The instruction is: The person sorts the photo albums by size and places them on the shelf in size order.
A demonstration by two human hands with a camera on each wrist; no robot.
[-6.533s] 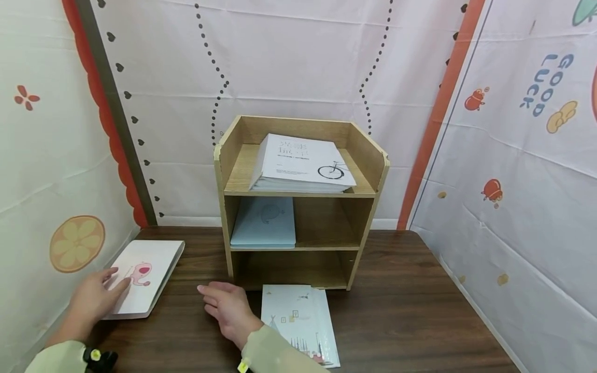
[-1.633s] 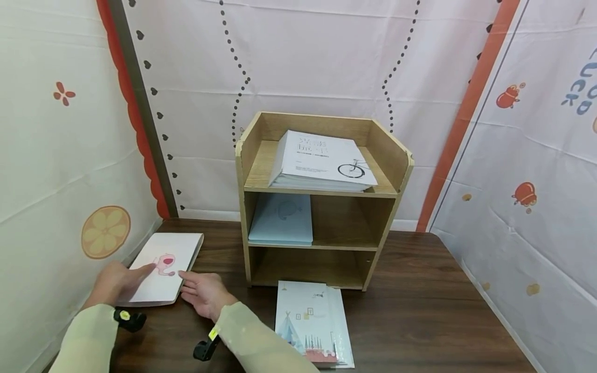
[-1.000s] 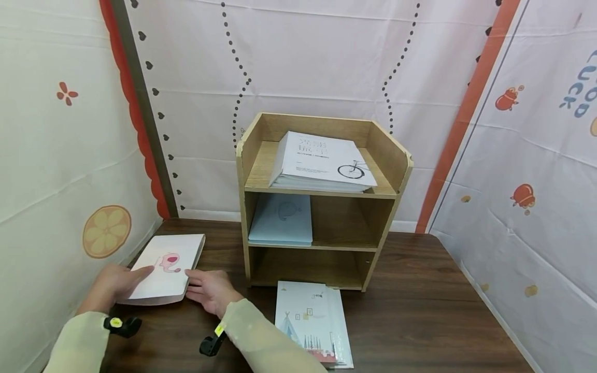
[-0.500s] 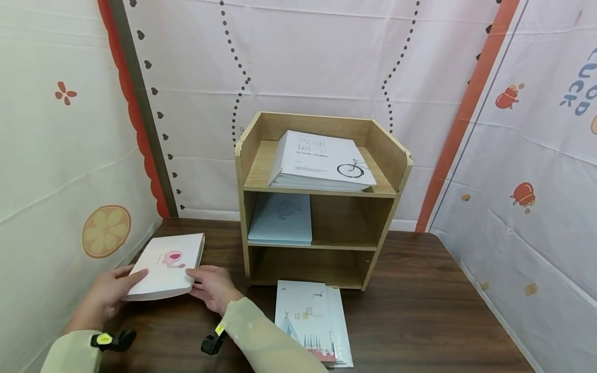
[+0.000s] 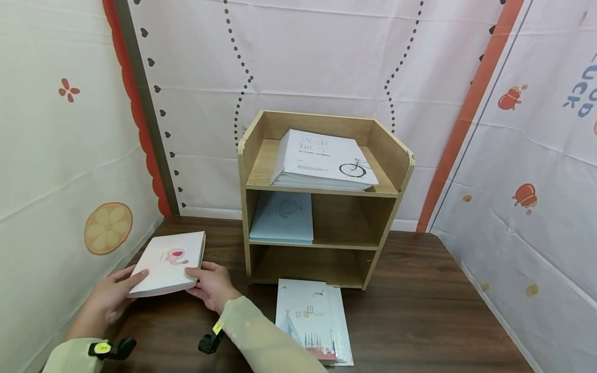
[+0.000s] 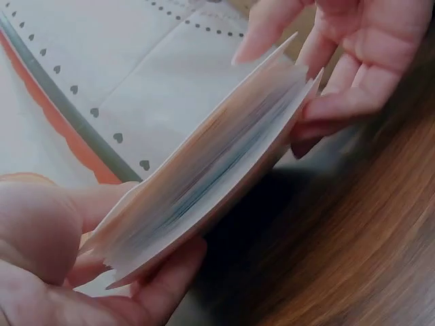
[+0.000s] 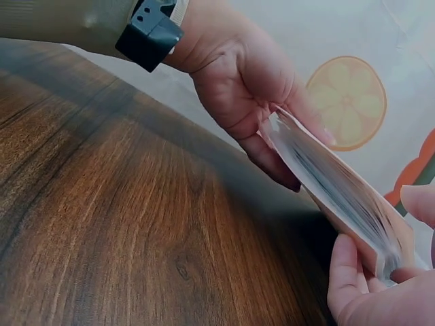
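Observation:
A white book [image 5: 164, 269] with a pink elephant on its cover is at the left of the head view, its near edge raised off the table. My left hand [image 5: 106, 299] grips its near left corner, thumb on the cover and fingers underneath. At the near right corner my right hand [image 5: 215, 286] pinches it, thumb on top and fingers below. In the left wrist view the book's page edges [image 6: 204, 163] fan slightly between the covers. The right wrist view shows the same book [image 7: 340, 193] tilted above the table, a hand at each end.
A three-tier wooden shelf [image 5: 403, 178] stands at the back middle. A thick white book [image 5: 322, 155] with a bicycle drawing lies on top, pale blue books [image 5: 282, 217] on the middle tier. Picture books [image 5: 303, 321] lie before it on the dark wood table [image 5: 429, 311]. Printed cloth [image 5: 317, 57] encloses the table.
My right hand has come across to the book's right side. My left hand has shifted from lying on the cover to gripping the corner. The book's near edge has risen off the table.

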